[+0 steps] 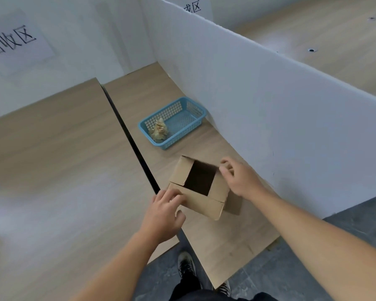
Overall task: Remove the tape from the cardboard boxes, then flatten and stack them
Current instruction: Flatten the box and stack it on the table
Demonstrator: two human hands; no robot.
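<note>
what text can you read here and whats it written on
"回收区": left paper sign on the white wall.
"区", after a cut-off character that cannot be read: top paper sign, at the frame's edge.
No print shows on the cardboard box.

Goes bare-armed: left forearm [117, 263] and right forearm [308, 231] uncovered right down to the frame's lower edge. Left hand [163, 216] and right hand [241, 179] bare too, fingers [171, 195] included. Wears dark trousers [204, 295], seen only as a strip at the very bottom. Wears dark lace-up shoes: left shoe [186, 265] with pale laces and light speckling, right shoe [225, 287] with pale stripes across the toe.
</note>
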